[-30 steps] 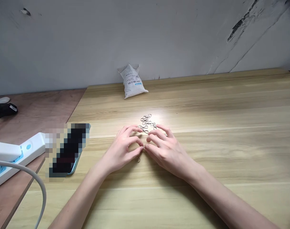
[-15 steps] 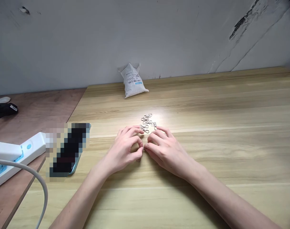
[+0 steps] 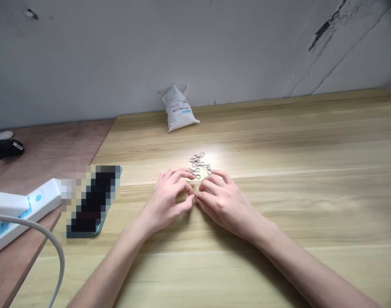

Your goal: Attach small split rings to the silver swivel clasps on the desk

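My left hand [image 3: 171, 194] is over the wooden table with its thumb and index fingertip pinched together. My right hand [image 3: 219, 199] meets it fingertip to fingertip, its thumb and index finger also closed. A tiny metallic piece [image 3: 195, 196] shows between the two pinches, mostly hidden by the fingers. Just below my left thumb a small metal ring [image 3: 186, 215] is partly visible; whether it is joined to the pinched piece I cannot tell. Beyond my fingertips lies a loose cluster of several silver clasps with rings [image 3: 198, 162].
A white plastic parcel [image 3: 179, 109] leans near the wall at the back. To the left lie a phone [image 3: 100, 226], blurred by pixels, and a white power strip [image 3: 47, 194] with a grey cable [image 3: 58, 252]. A black device [image 3: 7, 147] rests on the reddish board [image 3: 67, 137].
My joined fingertips have shifted very slightly, and a little more of the ring below my left thumb shows. The clasps lie as before.
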`<control>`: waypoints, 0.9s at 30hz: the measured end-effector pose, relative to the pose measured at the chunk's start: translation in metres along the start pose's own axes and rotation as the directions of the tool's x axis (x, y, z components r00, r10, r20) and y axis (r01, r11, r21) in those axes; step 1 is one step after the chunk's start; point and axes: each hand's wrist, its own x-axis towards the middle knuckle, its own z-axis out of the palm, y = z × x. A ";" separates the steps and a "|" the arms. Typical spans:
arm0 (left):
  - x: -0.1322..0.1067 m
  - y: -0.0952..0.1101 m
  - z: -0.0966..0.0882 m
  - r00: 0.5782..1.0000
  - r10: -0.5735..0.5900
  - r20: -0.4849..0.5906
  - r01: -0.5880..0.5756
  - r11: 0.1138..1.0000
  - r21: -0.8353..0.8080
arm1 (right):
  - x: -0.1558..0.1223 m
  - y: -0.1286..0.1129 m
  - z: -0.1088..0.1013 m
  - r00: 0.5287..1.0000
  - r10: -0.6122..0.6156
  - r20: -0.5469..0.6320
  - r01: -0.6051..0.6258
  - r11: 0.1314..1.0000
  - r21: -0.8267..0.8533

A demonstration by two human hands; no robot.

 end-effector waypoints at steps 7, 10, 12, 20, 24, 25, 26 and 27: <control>0.000 0.000 0.002 1.000 0.001 -0.010 -0.002 0.998 -0.059 | 0.000 -0.001 -0.002 1.000 0.003 0.001 -0.003 1.000 0.031; 0.000 0.001 0.003 1.000 0.000 -0.009 -0.001 0.996 -0.085 | 0.000 -0.001 -0.002 1.000 0.003 0.008 -0.003 0.999 0.040; 0.000 0.001 0.002 1.000 -0.003 -0.015 0.002 0.996 -0.088 | 0.000 -0.001 -0.002 1.000 0.004 0.006 -0.005 0.999 0.044; 0.001 0.002 0.002 0.999 -0.015 -0.043 0.011 0.997 -0.077 | 0.001 -0.002 -0.002 1.000 0.012 0.009 -0.012 0.999 0.048; 0.001 0.002 0.004 0.998 -0.014 -0.064 0.009 0.997 -0.077 | 0.000 -0.003 -0.002 1.000 0.017 0.021 -0.018 0.999 0.040; 0.001 0.001 0.004 0.998 -0.015 -0.068 0.010 0.997 -0.078 | 0.000 -0.003 -0.002 0.999 0.020 0.025 -0.021 0.999 0.038; 0.001 0.001 0.004 0.997 -0.017 -0.072 0.011 0.997 -0.080 | 0.000 -0.003 -0.002 0.999 0.022 0.029 -0.023 0.999 0.036; 0.001 0.001 0.004 0.997 -0.018 -0.073 0.012 0.997 -0.082 | 0.000 -0.003 -0.002 0.999 0.023 0.032 -0.024 0.999 0.033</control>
